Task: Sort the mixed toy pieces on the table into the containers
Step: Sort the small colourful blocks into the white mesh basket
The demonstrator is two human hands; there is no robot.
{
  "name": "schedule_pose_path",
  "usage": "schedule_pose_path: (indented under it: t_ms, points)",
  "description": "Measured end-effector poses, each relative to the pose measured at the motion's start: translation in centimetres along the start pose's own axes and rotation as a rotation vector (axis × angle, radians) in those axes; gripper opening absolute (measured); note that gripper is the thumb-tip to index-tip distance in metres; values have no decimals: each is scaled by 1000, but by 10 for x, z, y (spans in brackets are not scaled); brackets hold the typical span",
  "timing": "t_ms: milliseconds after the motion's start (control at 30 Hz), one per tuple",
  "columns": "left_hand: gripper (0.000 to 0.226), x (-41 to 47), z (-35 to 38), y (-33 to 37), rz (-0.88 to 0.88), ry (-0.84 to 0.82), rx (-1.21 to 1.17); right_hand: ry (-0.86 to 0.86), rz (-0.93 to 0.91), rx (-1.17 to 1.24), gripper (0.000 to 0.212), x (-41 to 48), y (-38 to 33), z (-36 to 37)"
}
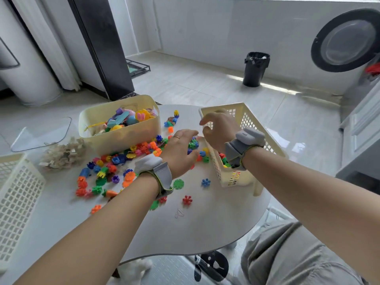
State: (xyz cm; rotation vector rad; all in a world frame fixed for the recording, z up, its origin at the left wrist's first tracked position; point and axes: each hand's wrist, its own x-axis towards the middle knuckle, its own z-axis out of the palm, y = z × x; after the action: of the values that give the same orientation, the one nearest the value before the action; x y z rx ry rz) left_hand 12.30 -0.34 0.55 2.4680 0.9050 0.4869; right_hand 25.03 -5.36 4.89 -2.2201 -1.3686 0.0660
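Observation:
Small colourful plastic toy pieces (115, 163) lie scattered across the white table (205, 227), mostly in front of a solid cream bin (123, 138) that holds larger toys. A cream lattice basket (248, 120) stands to the right with several small pieces inside. My left hand (178, 149) reaches palm down beside that basket, its fingers and thumb curled round a clump of green and blue pieces (193, 144). My right hand (218, 128) hovers over the basket's near left rim with its fingers loosely spread and nothing in them.
An empty white lattice basket (18, 194) sits at the table's left edge, with a heap of beige pieces (63, 155) beside it. Loose flower-shaped pieces (187, 199) and a bent wire (179, 213) lie near the front. A black waste bin (256, 68) stands on the floor beyond.

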Motion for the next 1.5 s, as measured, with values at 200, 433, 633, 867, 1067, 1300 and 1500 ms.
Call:
schedule_pose_path:
  t_ms: [200,433,633,867,1067,1300,1500]
  points:
    - [51,-14,-14,-37,-105,32,30,-61,-102,40,34,-4,-37,40]
    - [55,-31,-27,-86,-253,14,90,-257,-36,-108,51,-16,-33,104]
    - [58,-30,-18,-110,-336,-49,152,-316,-21,-245,47,-17,-21,127]
    - [59,-16,-4,-110,-325,-120,228,-294,-139,-276,54,-14,-20,139]
    - [47,-9,-3,-111,-343,-148,251,-285,-168,-233,33,-10,-27,143]
    - [35,-12,-6,-113,-323,-140,257,-285,-185,-149,19,-12,-28,141]
    - [24,-17,-15,-111,-355,-19,131,-221,-190,-106,17,-14,-33,135]
